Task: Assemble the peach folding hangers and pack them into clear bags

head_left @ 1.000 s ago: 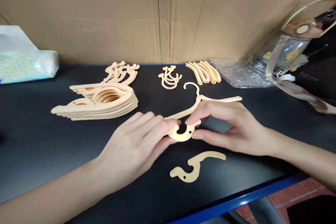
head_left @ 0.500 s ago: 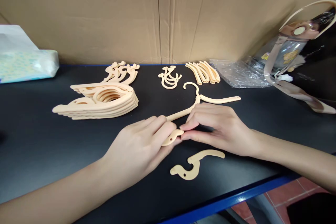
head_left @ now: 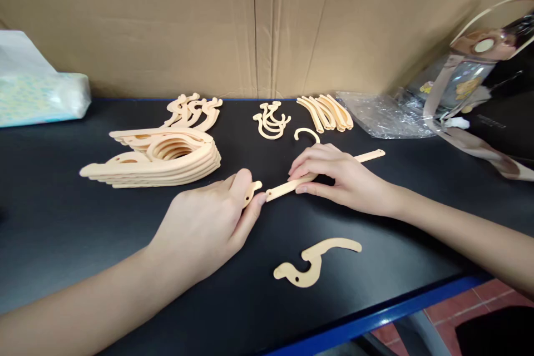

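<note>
My left hand (head_left: 208,222) is closed around a small peach plastic piece (head_left: 251,190), whose tip shows between thumb and fingers. My right hand (head_left: 334,175) lies on a peach hanger frame (head_left: 287,186) on the black table (head_left: 62,217), fingers pressed down on its arm; the hanger's hook (head_left: 306,133) sticks out beyond the fingers. The held piece's tip is close to the left end of the hanger arm. A loose curved peach part (head_left: 311,267) lies nearer me, untouched.
A stack of finished hangers (head_left: 158,158) sits at the left, with piles of small peach parts behind: (head_left: 194,111), (head_left: 271,120), (head_left: 327,113). A tissue pack (head_left: 37,97) is far left, a plastic bag (head_left: 384,117) and clear handbag (head_left: 471,78) at right. Cardboard wall (head_left: 250,22) behind.
Both hands moved away from me along the table. The small piece, held between both hands before, is now in my left hand only; my right hand now presses the hanger arm.
</note>
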A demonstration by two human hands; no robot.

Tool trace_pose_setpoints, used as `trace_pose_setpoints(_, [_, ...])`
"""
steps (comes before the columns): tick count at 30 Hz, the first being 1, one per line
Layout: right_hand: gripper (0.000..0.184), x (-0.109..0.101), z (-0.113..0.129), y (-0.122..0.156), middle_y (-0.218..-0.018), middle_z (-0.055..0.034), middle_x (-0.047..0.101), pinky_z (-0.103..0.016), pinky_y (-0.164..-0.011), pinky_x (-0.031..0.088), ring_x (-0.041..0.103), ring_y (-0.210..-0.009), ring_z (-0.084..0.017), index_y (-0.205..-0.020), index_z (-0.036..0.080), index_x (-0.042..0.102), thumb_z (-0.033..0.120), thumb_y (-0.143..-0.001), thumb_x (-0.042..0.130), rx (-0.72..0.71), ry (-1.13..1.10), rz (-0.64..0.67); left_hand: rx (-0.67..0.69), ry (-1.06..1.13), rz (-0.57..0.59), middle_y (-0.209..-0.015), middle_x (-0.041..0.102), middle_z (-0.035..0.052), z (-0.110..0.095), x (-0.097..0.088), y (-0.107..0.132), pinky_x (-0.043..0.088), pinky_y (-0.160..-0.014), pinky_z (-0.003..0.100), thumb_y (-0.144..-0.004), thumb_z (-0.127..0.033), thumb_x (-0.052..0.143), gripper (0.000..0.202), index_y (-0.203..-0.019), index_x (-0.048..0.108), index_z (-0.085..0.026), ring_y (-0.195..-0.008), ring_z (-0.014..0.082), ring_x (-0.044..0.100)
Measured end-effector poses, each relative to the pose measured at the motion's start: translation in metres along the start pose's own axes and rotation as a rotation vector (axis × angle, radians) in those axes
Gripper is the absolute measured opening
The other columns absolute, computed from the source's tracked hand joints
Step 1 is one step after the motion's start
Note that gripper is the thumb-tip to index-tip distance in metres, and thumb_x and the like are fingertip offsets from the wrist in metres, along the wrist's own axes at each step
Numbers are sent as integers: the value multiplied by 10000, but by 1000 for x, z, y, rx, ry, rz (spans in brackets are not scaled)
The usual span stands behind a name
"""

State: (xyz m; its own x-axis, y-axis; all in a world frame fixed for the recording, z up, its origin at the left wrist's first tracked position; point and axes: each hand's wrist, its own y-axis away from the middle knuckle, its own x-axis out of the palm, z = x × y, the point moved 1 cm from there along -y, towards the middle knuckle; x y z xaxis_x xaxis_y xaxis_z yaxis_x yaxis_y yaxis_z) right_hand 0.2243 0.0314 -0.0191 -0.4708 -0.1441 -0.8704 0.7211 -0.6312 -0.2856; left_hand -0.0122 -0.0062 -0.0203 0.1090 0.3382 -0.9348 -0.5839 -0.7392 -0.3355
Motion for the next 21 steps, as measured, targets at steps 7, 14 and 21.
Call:
trace_pose_setpoints(7, [95,0,0,0,-896,-17,701,-343,-873,383,586,-878,-164,-974,186,673,261,-947,620,-41,-113,-30,99,14,-39,-527,507,-36,-1,2,0,217,-394,249,-1031,-504,288,406,-762,403,-222,-384,166,514])
trace_pose_setpoints(14, [59,3,-2,1,-861,-3,702,-359,-897,368,605,-829,-150,-933,187,680,241,-916,665,-82,-183,-84,157,115,-46,-538,501,-63,5,11,6,235,-415,243,-1053,-456,233,362,-781,341,-243,-394,144,491])
trace_pose_setpoints(21, [48,1,-1,1,-840,4,705,-351,-873,368,612,-803,-137,-907,189,701,234,-889,701,-75,-226,-94,129,127,-19,-551,529,-55,6,13,5,226,-424,245,-1049,-486,233,381,-780,345,-241,-400,142,505])
